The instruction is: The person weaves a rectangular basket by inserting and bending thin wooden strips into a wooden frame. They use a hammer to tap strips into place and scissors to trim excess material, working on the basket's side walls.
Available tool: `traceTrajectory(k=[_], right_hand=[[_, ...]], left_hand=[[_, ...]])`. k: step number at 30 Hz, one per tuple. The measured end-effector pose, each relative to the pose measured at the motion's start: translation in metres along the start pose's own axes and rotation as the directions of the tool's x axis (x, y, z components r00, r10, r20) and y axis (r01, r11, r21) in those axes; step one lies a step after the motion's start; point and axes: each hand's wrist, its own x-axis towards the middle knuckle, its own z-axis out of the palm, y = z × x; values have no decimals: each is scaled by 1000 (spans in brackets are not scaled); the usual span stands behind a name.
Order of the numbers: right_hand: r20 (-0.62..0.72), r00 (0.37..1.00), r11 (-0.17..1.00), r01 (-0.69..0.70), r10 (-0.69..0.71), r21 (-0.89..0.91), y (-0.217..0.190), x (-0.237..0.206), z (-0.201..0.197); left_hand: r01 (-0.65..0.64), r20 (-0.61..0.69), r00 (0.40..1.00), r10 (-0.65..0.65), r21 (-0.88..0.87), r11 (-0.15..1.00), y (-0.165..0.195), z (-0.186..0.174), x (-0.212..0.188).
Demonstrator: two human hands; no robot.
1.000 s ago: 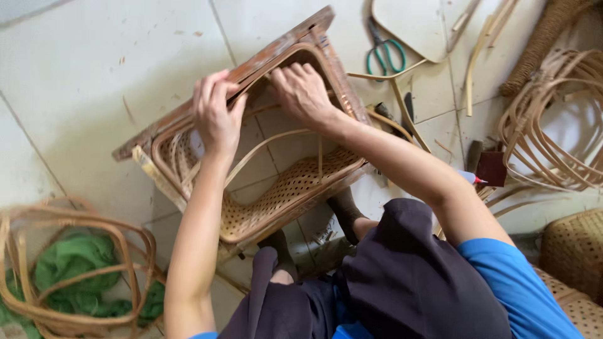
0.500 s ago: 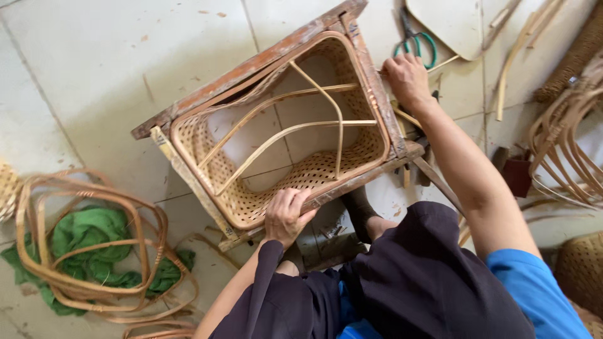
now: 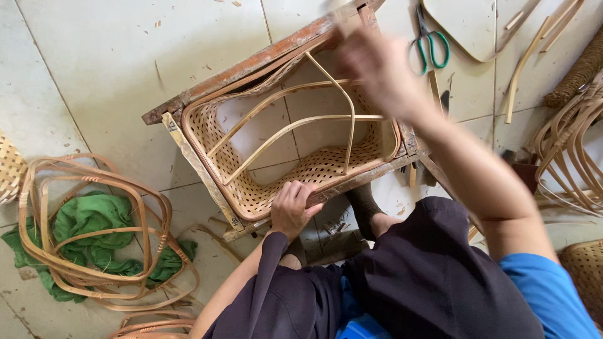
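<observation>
A rectangular wooden frame (image 3: pixel 188 157) lies on the tiled floor with a woven bamboo basket (image 3: pixel 301 176) set inside it, crossed by bent bamboo strips (image 3: pixel 295 122). My left hand (image 3: pixel 290 207) grips the near rim of the basket and frame. My right hand (image 3: pixel 370 63) is blurred in motion over the far right corner of the frame; whether it holds anything I cannot tell.
Green-handled scissors (image 3: pixel 430 39) lie on the floor beyond the frame. Bamboo hoops (image 3: pixel 81 188) rest on a green cloth (image 3: pixel 88 220) at the left. More bamboo rings (image 3: pixel 575 150) and strips (image 3: pixel 521 69) lie at the right. A dark knife (image 3: pixel 445 100) lies near the frame.
My left hand has stayed on the near rim. My right hand has swung from the far right corner leftward over the frame's far edge. The view has shifted slightly.
</observation>
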Motion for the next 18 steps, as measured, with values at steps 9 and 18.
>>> traceTrajectory(k=[9, 18], right_hand=[[-50, 886, 868, -439, 461, 230, -4, 2, 124], [28, 862, 847, -503, 506, 170, 4, -18, 140]], left_hand=[[-51, -71, 996, 54, 52, 997, -11, 17, -8], [-84, -105, 991, 88, 42, 996, -2, 3, 0]])
